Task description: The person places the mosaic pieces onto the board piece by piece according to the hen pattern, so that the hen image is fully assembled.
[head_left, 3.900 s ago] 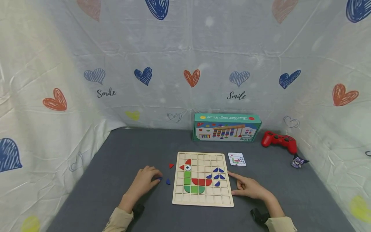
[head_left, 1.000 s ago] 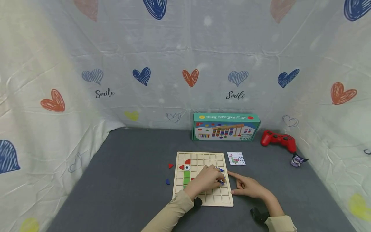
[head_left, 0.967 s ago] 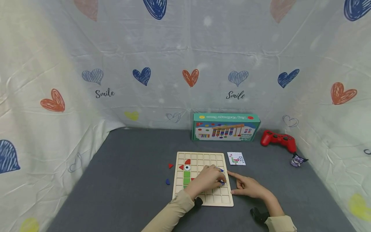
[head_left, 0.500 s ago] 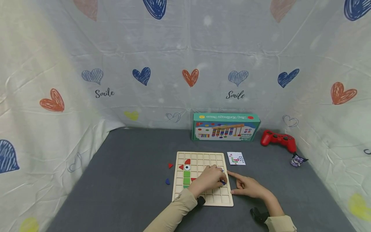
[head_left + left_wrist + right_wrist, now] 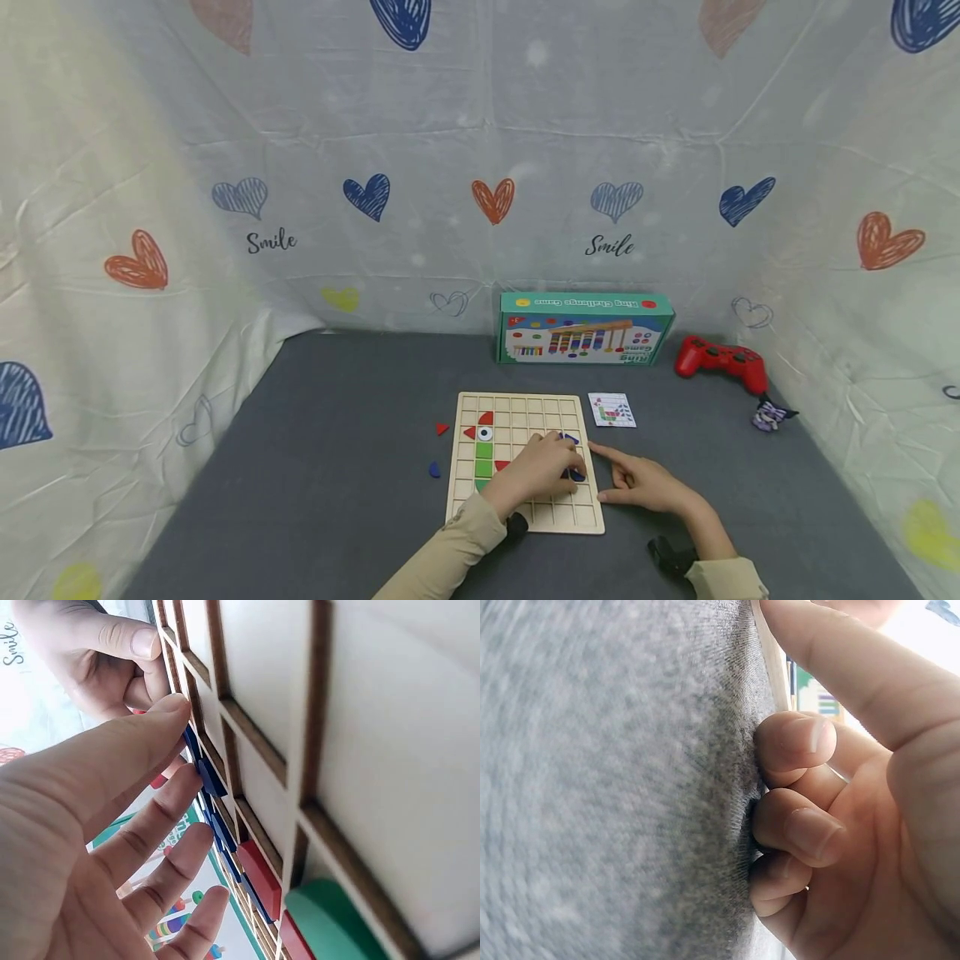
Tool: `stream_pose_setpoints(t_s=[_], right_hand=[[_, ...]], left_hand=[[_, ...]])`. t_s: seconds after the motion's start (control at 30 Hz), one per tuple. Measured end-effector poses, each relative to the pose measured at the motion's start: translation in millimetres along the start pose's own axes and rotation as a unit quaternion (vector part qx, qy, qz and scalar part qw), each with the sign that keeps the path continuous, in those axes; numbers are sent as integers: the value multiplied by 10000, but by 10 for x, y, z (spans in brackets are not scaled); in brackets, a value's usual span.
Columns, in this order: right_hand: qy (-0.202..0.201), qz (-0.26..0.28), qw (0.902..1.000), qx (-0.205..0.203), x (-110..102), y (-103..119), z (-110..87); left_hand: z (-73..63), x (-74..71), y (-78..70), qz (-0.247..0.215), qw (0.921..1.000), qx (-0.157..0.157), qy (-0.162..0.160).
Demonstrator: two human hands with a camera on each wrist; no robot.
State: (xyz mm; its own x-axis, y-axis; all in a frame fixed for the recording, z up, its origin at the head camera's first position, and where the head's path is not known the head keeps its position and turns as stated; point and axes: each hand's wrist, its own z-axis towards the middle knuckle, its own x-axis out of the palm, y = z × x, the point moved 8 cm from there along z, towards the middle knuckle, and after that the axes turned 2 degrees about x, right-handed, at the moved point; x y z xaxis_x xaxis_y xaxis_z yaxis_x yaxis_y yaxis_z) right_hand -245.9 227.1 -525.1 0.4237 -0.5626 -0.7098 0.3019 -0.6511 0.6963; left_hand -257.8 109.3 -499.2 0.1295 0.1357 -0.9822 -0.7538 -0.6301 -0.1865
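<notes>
A wooden grid board (image 5: 517, 408) lies on the grey cloth, bearing red, green and blue pieces and a white eye piece (image 5: 485, 433). Over its right half is my left hand (image 5: 538, 468), thumb and fingers spread apart. Under its fingertips sit blue petal-shaped pieces (image 5: 577, 475); in the left wrist view the index fingertip is right at one blue piece (image 5: 212, 778). My right hand (image 5: 651, 485) touches the board's right edge with straight index finger and thumb, its other fingers curled on the cloth. The left hand hides part of the pattern.
Left of the board lie a loose red triangle (image 5: 442, 428) and a loose blue piece (image 5: 434, 470). A pattern card (image 5: 612, 410) lies beyond the right corner. Behind stand a green game box (image 5: 585, 329) and a red game controller (image 5: 720, 364) with a charm (image 5: 771, 415).
My left hand has come from beside the board's left edge, where it was at a blue piece, onto the right half. Its thumb has just parted from the blue piece. The right hand stays put.
</notes>
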Motion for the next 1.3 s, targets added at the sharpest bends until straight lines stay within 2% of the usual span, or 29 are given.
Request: stream_pose_setpoints(t_s=[0.23, 0.57, 0.93, 1.3], right_hand=[[22, 7, 10000, 46, 1, -4, -1], [27, -47, 9999, 110, 1, 4, 5], [-28, -44, 9999, 104, -2, 7, -10], [-16, 39, 10000, 85, -1, 29, -14]], left_hand=[[-33, -36, -6, 2, 9999, 64, -121], [-175, -146, 17, 216, 9988, 10, -448], [-414, -277, 143, -40, 9949, -55, -1002], [-673, -325, 361, -95, 9931, -207, -1151]])
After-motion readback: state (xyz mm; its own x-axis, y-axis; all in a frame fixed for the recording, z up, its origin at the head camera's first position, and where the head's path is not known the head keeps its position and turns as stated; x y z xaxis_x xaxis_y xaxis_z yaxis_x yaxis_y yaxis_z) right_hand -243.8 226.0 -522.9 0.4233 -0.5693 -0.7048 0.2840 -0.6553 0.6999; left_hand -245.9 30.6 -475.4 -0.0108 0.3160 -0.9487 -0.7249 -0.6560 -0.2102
